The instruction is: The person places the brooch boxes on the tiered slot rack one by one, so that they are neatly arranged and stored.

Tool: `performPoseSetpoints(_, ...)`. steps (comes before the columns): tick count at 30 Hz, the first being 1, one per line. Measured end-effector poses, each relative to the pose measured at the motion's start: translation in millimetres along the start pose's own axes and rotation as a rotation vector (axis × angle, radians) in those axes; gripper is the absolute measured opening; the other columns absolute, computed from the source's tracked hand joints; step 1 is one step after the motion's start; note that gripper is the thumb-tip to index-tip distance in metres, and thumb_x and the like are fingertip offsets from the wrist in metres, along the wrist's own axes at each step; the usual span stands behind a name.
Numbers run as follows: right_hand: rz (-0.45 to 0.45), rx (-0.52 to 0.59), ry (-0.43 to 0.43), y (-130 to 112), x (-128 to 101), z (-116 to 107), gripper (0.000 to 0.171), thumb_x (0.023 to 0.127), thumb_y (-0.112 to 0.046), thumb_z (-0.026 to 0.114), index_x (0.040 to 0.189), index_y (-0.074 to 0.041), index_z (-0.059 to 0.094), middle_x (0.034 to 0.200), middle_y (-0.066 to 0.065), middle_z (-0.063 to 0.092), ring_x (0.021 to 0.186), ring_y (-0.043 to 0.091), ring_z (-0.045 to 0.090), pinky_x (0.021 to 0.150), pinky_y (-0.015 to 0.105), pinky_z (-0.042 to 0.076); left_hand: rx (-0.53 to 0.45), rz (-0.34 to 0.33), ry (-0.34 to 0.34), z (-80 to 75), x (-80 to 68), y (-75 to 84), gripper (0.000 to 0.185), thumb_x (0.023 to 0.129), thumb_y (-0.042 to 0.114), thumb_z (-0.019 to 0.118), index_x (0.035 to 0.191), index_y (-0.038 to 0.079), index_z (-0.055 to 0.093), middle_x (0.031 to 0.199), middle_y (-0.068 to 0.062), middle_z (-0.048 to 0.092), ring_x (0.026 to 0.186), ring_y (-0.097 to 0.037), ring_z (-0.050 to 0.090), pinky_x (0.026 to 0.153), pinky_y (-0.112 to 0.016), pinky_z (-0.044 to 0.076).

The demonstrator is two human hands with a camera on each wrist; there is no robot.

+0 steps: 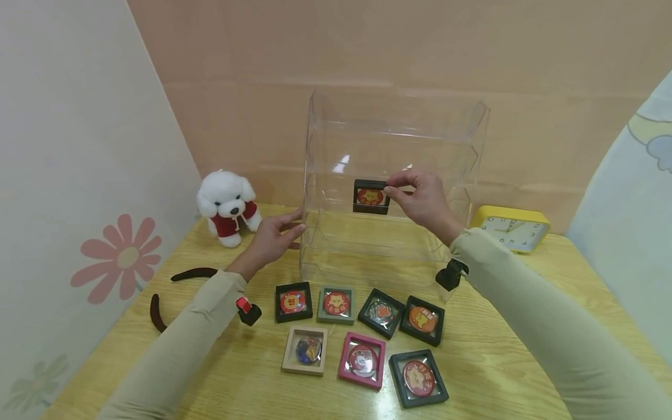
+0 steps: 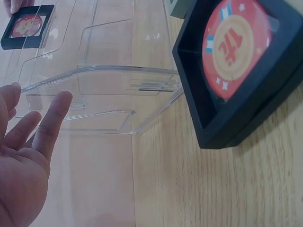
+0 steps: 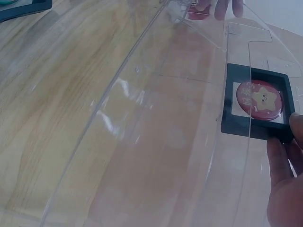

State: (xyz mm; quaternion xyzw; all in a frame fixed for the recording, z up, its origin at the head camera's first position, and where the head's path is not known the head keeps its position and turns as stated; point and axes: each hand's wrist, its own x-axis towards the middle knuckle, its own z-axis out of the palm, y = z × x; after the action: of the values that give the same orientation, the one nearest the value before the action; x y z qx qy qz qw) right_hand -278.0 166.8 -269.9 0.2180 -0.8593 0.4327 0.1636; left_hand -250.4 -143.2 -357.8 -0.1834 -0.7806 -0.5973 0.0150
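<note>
A clear acrylic display case (image 1: 394,116) with stepped shelves stands on the wooden table (image 1: 525,326). My right hand (image 1: 417,198) pinches a black framed badge (image 1: 370,196) with a red and yellow face and holds it upright on a middle shelf. The right wrist view shows the same frame (image 3: 258,101) behind the clear wall, my fingers (image 3: 284,156) at its corner. My left hand (image 1: 277,233) rests with straight fingers against the case's left wall (image 2: 94,75), holding nothing. Several framed badges lie in two rows in front of the case, the nearest black one (image 1: 293,301) (image 2: 236,61) beside my left wrist.
A white plush dog (image 1: 228,207) in a red top sits left of the case. A yellow clock (image 1: 510,227) lies at the right rear. A dark brown curved band (image 1: 173,286) lies at the table's left. Walls close in on the left and behind.
</note>
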Motion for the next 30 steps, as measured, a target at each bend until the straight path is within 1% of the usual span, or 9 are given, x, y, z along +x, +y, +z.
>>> performPoseSetpoints(3,-0.001,-0.009,-0.023,0,-1,-1,0.012,0.088,-0.003,0.067,0.099,0.003,0.07,0.105,0.01,0.065,0.1,0.022,0.059,0.081,0.031,0.056,-0.001,-0.007,-0.002,-0.4,0.7,0.1,0.045,0.096,0.01,0.056,0.14,0.004,0.044,0.139,-0.015,0.046,0.113,-0.033,0.055,0.069,-0.034,0.059)
performPoseSetpoints(6,-0.029,-0.039,-0.059,1,0,-3,0.016,0.088,-0.001,0.067,0.103,0.003,0.07,0.109,0.011,0.062,0.1,0.023,0.059,0.08,0.03,0.056,-0.005,-0.019,-0.004,-1.1,0.6,-0.3,0.046,0.096,0.011,0.056,0.14,0.004,0.044,0.139,-0.015,0.046,0.114,-0.033,0.054,0.07,-0.034,0.059)
performPoseSetpoints(11,-0.102,-0.131,-0.134,-4,3,-5,0.022,0.09,-0.006,0.066,0.11,0.002,0.069,0.104,0.011,0.062,0.091,0.023,0.06,0.076,0.033,0.058,-0.012,-0.017,-0.003,-2.8,0.2,-0.7,0.046,0.096,0.011,0.056,0.14,0.005,0.044,0.141,-0.014,0.044,0.116,-0.033,0.053,0.071,-0.034,0.059)
performPoseSetpoints(15,-0.126,-0.168,-0.198,-11,8,-3,0.025,0.091,-0.008,0.064,0.114,0.002,0.067,0.107,0.014,0.063,0.09,0.025,0.061,0.075,0.037,0.057,-0.01,-0.007,-0.003,-4.9,-0.8,-0.3,0.046,0.097,0.011,0.056,0.14,0.005,0.044,0.141,-0.013,0.044,0.115,-0.032,0.053,0.072,-0.036,0.059)
performPoseSetpoints(18,-0.12,-0.188,-0.22,-16,10,1,0.027,0.092,-0.009,0.063,0.116,0.001,0.067,0.109,0.014,0.063,0.089,0.026,0.063,0.073,0.039,0.057,-0.006,-0.005,-0.003,-5.8,-1.4,-0.8,0.046,0.097,0.011,0.056,0.14,0.005,0.044,0.142,-0.013,0.043,0.116,-0.032,0.053,0.072,-0.037,0.059)
performPoseSetpoints(21,-0.112,-0.19,-0.239,-19,12,7,0.028,0.093,-0.01,0.061,0.119,0.0,0.066,0.11,0.015,0.063,0.088,0.027,0.063,0.07,0.039,0.055,-0.006,-0.005,-0.004,-5.6,-1.2,-1.5,0.045,0.097,0.011,0.056,0.14,0.005,0.044,0.143,-0.012,0.042,0.116,-0.032,0.053,0.071,-0.036,0.059)
performPoseSetpoints(25,-0.098,-0.162,-0.271,-22,14,13,0.03,0.094,-0.01,0.059,0.123,0.0,0.063,0.112,0.014,0.062,0.088,0.025,0.061,0.066,0.037,0.052,0.004,-0.016,-0.004,-5.4,-0.9,-2.1,0.046,0.097,0.011,0.056,0.141,0.005,0.044,0.143,-0.012,0.042,0.116,-0.032,0.053,0.071,-0.035,0.059)
performPoseSetpoints(30,-0.126,-0.161,-0.298,-26,16,21,0.032,0.095,-0.009,0.058,0.125,-0.001,0.061,0.115,0.012,0.063,0.088,0.022,0.06,0.062,0.033,0.05,0.012,-0.02,0.002,-5.5,-0.4,-1.8,0.046,0.097,0.012,0.056,0.14,0.005,0.044,0.142,-0.012,0.043,0.116,-0.032,0.053,0.071,-0.034,0.059)
